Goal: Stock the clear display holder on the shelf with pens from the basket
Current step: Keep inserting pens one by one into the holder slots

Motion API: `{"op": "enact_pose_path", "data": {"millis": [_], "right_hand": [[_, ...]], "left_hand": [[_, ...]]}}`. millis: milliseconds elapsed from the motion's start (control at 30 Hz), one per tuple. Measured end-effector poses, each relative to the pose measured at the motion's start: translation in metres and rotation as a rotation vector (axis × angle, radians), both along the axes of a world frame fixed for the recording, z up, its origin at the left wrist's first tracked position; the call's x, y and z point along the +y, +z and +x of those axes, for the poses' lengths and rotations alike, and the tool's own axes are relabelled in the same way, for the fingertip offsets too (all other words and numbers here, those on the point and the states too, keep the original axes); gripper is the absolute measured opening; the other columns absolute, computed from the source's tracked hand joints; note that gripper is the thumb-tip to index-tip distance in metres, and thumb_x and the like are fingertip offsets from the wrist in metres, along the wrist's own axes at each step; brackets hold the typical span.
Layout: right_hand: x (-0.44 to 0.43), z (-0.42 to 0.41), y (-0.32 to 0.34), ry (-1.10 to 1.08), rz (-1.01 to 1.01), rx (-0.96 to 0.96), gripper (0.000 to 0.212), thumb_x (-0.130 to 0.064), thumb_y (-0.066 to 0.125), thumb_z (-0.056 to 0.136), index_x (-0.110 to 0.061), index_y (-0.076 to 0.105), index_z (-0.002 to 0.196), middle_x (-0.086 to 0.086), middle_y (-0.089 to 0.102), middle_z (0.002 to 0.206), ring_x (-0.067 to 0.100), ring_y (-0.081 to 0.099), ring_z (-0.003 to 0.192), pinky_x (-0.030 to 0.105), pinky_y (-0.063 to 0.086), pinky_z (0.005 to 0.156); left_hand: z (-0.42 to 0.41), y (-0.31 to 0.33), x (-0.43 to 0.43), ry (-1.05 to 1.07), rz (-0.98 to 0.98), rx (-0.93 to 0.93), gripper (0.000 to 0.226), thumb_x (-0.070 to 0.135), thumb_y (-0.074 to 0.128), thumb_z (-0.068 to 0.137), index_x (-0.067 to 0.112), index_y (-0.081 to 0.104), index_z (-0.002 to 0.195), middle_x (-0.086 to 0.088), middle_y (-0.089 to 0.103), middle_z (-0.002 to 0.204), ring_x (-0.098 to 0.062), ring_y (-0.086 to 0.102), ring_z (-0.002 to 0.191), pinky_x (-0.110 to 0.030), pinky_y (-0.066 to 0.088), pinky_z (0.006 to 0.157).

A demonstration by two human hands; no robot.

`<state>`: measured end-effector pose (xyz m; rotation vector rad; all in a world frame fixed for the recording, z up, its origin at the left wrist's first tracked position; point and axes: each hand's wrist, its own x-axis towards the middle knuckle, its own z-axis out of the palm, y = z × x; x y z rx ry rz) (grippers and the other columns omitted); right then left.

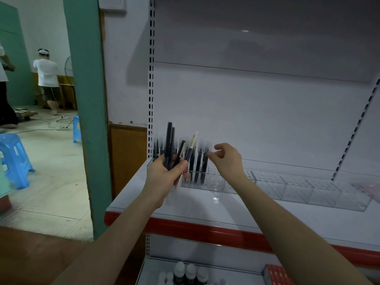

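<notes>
My left hand (167, 174) grips a bunch of dark pens (169, 145) upright, one of them with a pale cream barrel (193, 140). It hovers over the left end of the clear display holder (298, 192), a long row of transparent compartments on the white shelf (205, 208). Several dark pens (198, 164) stand in the holder's left section. My right hand (227, 159) is just right of them, its thumb and forefinger pinching the top of the rightmost standing pen (205, 161). No basket is in view.
The shelf has a red front edge (205, 231) and a slotted upright (151, 79) at its left. Small bottles (190, 272) and a red box (277, 274) sit on the shelf below. A teal pillar (88, 99), blue stools (14, 157) and people stand at left.
</notes>
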<state>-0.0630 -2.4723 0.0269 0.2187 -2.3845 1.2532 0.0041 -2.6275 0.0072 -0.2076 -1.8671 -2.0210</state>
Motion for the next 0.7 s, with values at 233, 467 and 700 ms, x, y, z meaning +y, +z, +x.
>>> {"op": "enact_pose_path", "data": {"millis": [233, 467, 700], "right_hand": [[-0.001, 0.043, 0.017, 0.294, -0.358, -0.049, 0.024, -0.025, 0.062, 0.088, -0.011, 0.059, 0.107, 0.001, 0.068, 0.083, 0.011, 0.066, 0.078, 0.023, 0.054, 0.069], [0.001, 0.039, 0.027, 0.27, -0.593, -0.104, 0.017, -0.006, 0.063, 0.086, -0.001, 0.06, 0.102, 0.006, 0.063, 0.071, 0.011, 0.06, 0.062, 0.014, 0.052, 0.056], [0.016, 0.032, 0.015, 0.026, -0.212, 0.135, 0.033, -0.014, 0.058, 0.09, -0.002, 0.056, 0.121, 0.005, 0.065, 0.085, 0.013, 0.061, 0.078, 0.024, 0.05, 0.076]], "left_hand": [[0.001, 0.004, 0.012, -0.09, 0.008, -0.006, 0.007, 0.007, 0.061, 0.087, 0.01, 0.057, 0.082, 0.001, 0.063, 0.072, -0.007, 0.067, 0.061, -0.019, 0.054, 0.06], [0.013, 0.009, 0.02, -0.205, 0.013, -0.033, 0.004, 0.01, 0.058, 0.089, 0.013, 0.056, 0.088, 0.0, 0.066, 0.076, -0.013, 0.07, 0.068, -0.021, 0.051, 0.051], [0.011, 0.018, 0.018, -0.133, -0.017, -0.059, 0.004, 0.01, 0.058, 0.089, 0.013, 0.056, 0.089, -0.007, 0.069, 0.083, -0.011, 0.067, 0.06, -0.021, 0.047, 0.047]]}}
